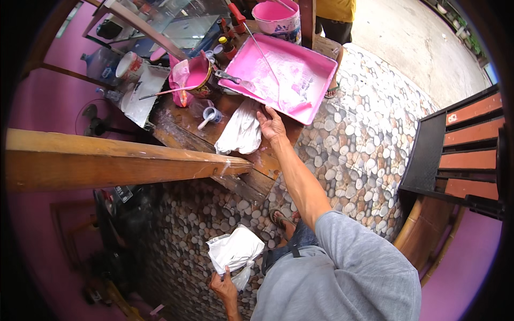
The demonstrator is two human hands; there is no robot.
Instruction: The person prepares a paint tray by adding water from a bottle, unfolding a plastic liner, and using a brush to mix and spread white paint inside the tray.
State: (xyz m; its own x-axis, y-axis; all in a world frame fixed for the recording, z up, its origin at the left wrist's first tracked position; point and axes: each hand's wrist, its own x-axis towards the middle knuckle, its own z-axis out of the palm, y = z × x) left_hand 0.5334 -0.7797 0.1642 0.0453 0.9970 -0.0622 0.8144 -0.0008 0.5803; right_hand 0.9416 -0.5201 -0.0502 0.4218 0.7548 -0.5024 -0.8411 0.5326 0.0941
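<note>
Down at my left side, my left hand (225, 288) is closed on the edge of a white plastic bag (235, 249), whose contents I cannot see. My right hand (272, 125) reaches out over the wooden table with its fingers apart. It is beside a second, crumpled white bag (241, 130) and just below the near rim of a pink paint tray (321, 80); whether it touches either is unclear. Pink and white paint coats the tray, and a long-handled roller frame (262, 51) and a putty knife (235, 79) lie across it.
A can of pink paint (198, 75) with a brush (166, 92) across it and a small cup (212, 114) stand on the table (184, 128). Behind the tray is a pink-smeared bucket (278, 21). A wooden post (123, 160) juts in from the left. Another person (334, 18) stands beyond.
</note>
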